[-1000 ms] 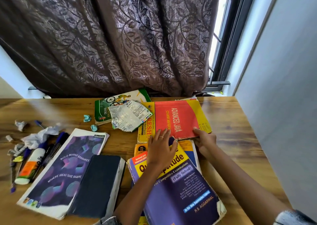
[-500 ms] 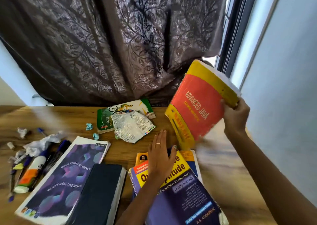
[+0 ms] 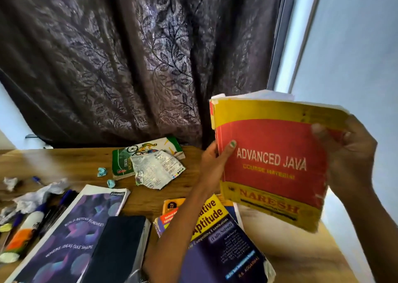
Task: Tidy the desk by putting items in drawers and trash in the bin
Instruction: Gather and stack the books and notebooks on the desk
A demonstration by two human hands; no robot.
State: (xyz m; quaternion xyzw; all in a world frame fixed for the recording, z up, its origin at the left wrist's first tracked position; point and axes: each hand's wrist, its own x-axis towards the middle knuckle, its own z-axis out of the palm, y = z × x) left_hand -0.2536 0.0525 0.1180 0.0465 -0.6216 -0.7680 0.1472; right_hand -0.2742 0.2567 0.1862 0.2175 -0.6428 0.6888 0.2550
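A red and yellow "Advanced Java" book [image 3: 273, 166] is held upright in the air above the right side of the wooden desk [image 3: 64, 164]. My left hand [image 3: 213, 164] grips its left edge, thumb on the cover. My right hand [image 3: 349, 153] grips its right edge. Below it a purple and yellow aptitude book [image 3: 217, 239] lies on the desk. A crumpled silver wrapper [image 3: 155, 170] rests on a green cycling notebook [image 3: 129, 159]. Small blue paper balls [image 3: 102, 171] lie beside them.
A purple notebook [image 3: 71, 235] and a dark diary [image 3: 116, 246] lie at the front left. Pens, a glue bottle [image 3: 25, 231] and crumpled white paper [image 3: 38, 196] crowd the left edge. A dark patterned curtain [image 3: 129, 56] hangs behind the desk; a pale wall stands on the right.
The Java book has risen off the desk and turned upright facing me. My left hand left the aptitude book and took hold of the Java book's left edge.
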